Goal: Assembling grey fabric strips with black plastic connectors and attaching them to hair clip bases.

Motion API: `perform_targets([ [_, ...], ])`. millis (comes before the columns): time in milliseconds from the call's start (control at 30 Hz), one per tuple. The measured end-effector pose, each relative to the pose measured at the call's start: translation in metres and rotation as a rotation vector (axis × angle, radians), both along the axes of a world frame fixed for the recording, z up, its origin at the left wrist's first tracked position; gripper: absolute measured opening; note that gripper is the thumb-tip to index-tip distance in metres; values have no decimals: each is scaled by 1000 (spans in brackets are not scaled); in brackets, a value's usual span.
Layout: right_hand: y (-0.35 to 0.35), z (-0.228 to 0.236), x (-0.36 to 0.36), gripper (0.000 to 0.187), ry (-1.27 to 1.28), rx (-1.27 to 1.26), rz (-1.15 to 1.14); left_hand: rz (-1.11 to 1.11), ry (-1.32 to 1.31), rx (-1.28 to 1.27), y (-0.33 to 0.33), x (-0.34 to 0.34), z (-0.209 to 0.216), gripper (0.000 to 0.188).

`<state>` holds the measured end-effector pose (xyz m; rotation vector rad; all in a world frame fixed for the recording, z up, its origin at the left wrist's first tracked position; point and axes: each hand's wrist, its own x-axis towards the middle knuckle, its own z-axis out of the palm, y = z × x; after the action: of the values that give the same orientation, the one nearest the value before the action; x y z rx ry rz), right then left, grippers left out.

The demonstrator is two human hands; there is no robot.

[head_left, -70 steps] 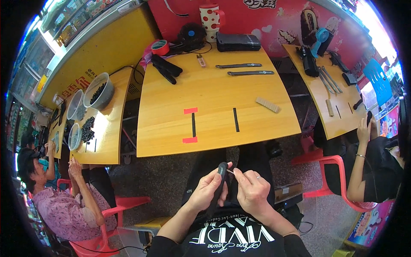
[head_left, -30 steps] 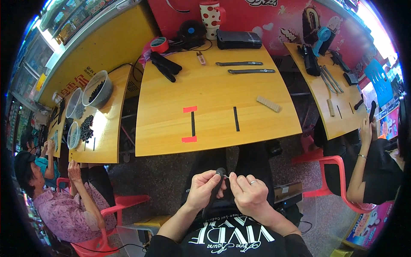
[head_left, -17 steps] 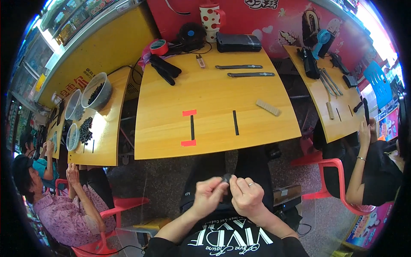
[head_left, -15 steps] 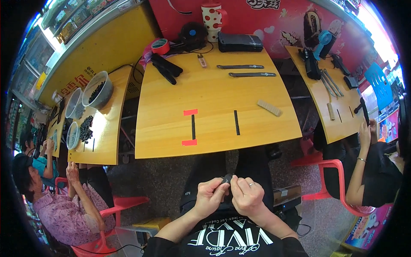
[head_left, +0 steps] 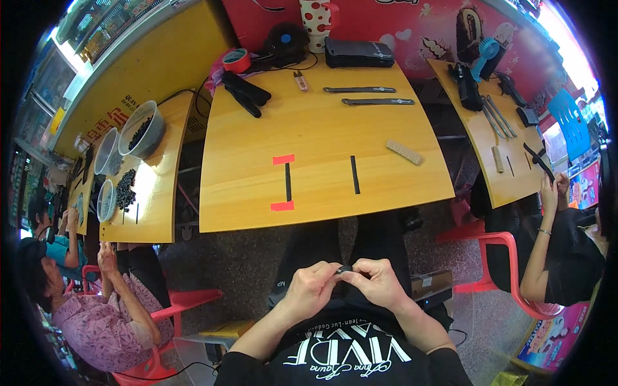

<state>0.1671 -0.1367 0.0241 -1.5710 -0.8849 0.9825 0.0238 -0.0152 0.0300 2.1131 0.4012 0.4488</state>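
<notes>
Over my lap, just off the table's near edge, both hands meet at a small black piece (head_left: 344,269) whose kind I cannot make out. My left hand (head_left: 311,287) pinches its left side between thumb and fingers. From the right, my right hand (head_left: 378,281) grips it too, thumb against it; the fingers cover most of the piece. On the wooden table (head_left: 257,138) ahead, a black strip (head_left: 288,182) runs between two pieces of red tape (head_left: 283,159). A second black strip (head_left: 355,175) lies to its right, and a beige ribbed strip (head_left: 404,152) farther right.
Toward the back are two grey straps (head_left: 359,90), thread snips (head_left: 300,81), folded black straps (head_left: 246,94), a red tape roll (head_left: 236,60), a black pouch (head_left: 358,53) and a dotted tumbler (head_left: 315,26). People work at both side tables; plastic bowls (head_left: 143,151) stand on the left one.
My hands have turned: the right fist has opened out into a thumb-and-finger grip, and the left knuckles have rolled upward. The black piece stays between them. The view has shifted slightly.
</notes>
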Motion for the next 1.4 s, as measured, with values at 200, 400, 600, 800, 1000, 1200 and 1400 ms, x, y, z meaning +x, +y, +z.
perform_targets([
  [200,1,-2,-8,14,-377,138,-101,-15,132,243,1,2,3,16],
  [400,1,20,-17,15,-794,191,-112,18,151,324,-10,-1,-11,14],
  [600,-1,13,0,17,-548,112,-225,205,103,-462,5,-6,-11,17],
  [800,4,14,-19,18,-692,132,-202,184,14,-960,3,-4,-12,18],
  [1000,9,17,-16,18,-761,158,-242,210,-38,-1042,-1,1,-8,17],
  [1200,7,19,-16,16,-799,167,-246,212,-21,-1062,-2,3,-6,18],
  [1400,6,16,-18,15,-767,179,-228,195,-34,-1048,-4,3,-10,18],
])
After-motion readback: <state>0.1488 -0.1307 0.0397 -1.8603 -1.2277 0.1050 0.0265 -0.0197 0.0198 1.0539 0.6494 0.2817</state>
